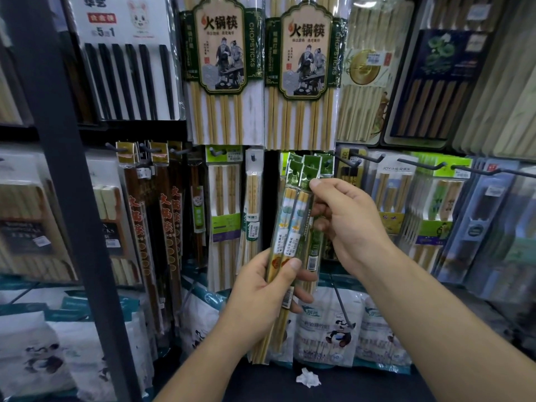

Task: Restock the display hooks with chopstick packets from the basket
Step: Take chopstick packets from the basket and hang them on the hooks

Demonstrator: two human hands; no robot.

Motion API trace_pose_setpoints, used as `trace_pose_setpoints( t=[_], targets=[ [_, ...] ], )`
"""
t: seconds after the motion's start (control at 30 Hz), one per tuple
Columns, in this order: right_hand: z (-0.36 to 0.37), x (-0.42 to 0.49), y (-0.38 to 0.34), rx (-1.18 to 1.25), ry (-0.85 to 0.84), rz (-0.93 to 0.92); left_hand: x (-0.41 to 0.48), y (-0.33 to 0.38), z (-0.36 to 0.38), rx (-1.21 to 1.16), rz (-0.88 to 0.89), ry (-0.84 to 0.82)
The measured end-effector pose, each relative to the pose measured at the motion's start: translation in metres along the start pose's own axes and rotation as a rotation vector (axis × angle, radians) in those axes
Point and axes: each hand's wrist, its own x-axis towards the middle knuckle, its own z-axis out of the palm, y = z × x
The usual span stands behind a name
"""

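The left hand (261, 288) is curled round the lower part of a small bunch of chopstick packets (293, 224). The thumb lies across the front and the fingers wrap round the back. The right hand (345, 224) pinches the bunch near the top, with the thumb tip just under the green card tops (304, 169). Both hands are closed on the same bunch.

The bunch stands almost upright, tipped a little to the right, in front of the middle of the rack (66, 198). A bare hook (348, 161) sticks out just to the right of the green tops. The basket is not in view.

The packets look thin and light. The sticks inside should keep them stiff and straight, so they will not flop. The clear wrap looks smooth, so the packets may slide over each other and fan out if the grip is loose. The green tops are only card with a little hole, so they could bend or tear if pulled hard. A good place to hold one packet is just under its green top, so the hole can be guided onto the hook. The other hand can keep the rest of the bunch tight lower down.

A scrunched bit of white paper (308, 378) lies at the bottom of the view.
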Motion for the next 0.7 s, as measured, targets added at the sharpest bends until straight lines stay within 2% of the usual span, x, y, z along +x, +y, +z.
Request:
trace_pose_setpoints(
  t=[0.23, 0.4, 0.53, 0.7],
  targets=[
    [-0.001, 0.002, 0.002, -0.077, 0.045, -0.089, 0.001, -0.006, 0.002, -0.043, 0.0, 0.024],
    [-0.008, 0.015, -0.005, -0.157, 0.224, -0.097, 0.006, -0.011, -0.005, -0.031, 0.026, 0.169],
    [-0.011, 0.027, -0.007, -0.253, 0.272, -0.158, 0.004, -0.008, -0.01, 0.012, 0.024, 0.14],
    [-0.011, 0.035, -0.005, -0.281, 0.281, -0.149, 0.002, -0.006, -0.009, 0.0, 0.023, 0.1]
  ],
)
